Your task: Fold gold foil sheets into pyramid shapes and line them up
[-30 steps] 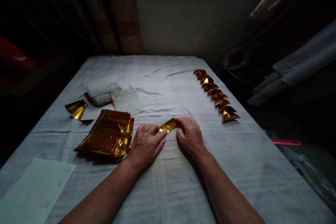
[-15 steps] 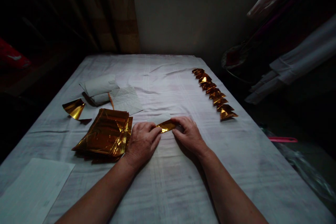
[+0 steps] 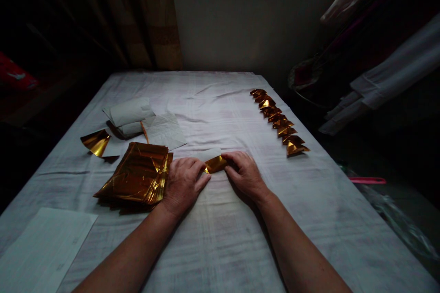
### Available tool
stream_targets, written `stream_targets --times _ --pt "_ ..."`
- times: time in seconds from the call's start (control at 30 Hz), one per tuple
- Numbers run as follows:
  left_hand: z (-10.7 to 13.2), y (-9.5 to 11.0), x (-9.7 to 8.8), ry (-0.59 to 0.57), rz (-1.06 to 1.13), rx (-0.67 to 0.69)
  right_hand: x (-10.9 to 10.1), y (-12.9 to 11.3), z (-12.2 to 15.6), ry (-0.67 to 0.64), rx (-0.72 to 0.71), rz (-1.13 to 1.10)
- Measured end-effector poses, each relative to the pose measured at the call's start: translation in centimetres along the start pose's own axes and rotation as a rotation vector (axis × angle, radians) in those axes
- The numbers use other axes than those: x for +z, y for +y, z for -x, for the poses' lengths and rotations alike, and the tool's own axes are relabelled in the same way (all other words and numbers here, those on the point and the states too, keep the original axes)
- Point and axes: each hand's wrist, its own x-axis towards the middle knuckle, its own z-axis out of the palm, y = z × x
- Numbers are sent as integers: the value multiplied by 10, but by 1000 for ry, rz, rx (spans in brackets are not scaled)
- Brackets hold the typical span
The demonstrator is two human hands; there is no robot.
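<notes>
Far left of the stack of gold foil sheets [image 3: 132, 176], off the cloth-covered worktop [image 3: 223, 242], a red item [image 3: 15, 74] is dimly seen. To the stack's near left, a pale sheet [image 3: 44, 247] is laid flat, cut off by the view's edge. Off its far left corner, a curled gold piece [image 3: 98, 143] is seen; beyond the stack, loosely rolled whitish paper [image 3: 130, 112] is set, with a flatter paper [image 3: 165, 130] spread to the roll's right.

Just right of the stack, its edge is overlapped by the left hand [image 3: 185, 181]; whether the two are touching cannot be told. In that hand's grip, the left end of a folded gold strip [image 3: 215, 164] is pinched. The strip's right end is held in the closed grip of the right hand [image 3: 244, 174].

Well to the right of the stack and farther back, folded gold pieces [image 3: 288, 132] are lined up in a slanting row. Farther right, past the worktop's edge, a pink handle [image 3: 367, 180] is seen.
</notes>
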Motion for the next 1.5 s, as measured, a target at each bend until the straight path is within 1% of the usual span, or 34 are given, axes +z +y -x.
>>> stream_targets --times 0.2,0.3,0.43,0.57,0.67,0.83,0.97,1.13,1.3,1.37,1.5 --pt "0 1 -1 -13 -42 33 2 0 1 47 -74 39" --pt "0 1 -1 -3 -46 64 3 0 2 78 -116 128" --pt "1 0 0 31 -27 70 3 -5 3 97 -212 243" --pt "1 0 2 68 -15 110 2 -12 3 46 -266 298" --pt "2 -2 5 61 12 166 2 -13 2 -20 -276 269" --pt "3 -2 5 22 59 201 0 -9 2 -74 -243 185" --pt "4 0 3 -19 56 211 2 -6 2 -40 -212 149" --pt "3 -1 4 -33 45 135 5 -5 3 -32 -177 105" --pt "1 -2 5 -39 93 46 7 -6 1 -50 -45 126" --pt "1 -2 5 -38 119 19 8 -6 1 -41 -15 140" --pt "0 -2 6 -37 143 15 10 -4 1 -21 -17 152"
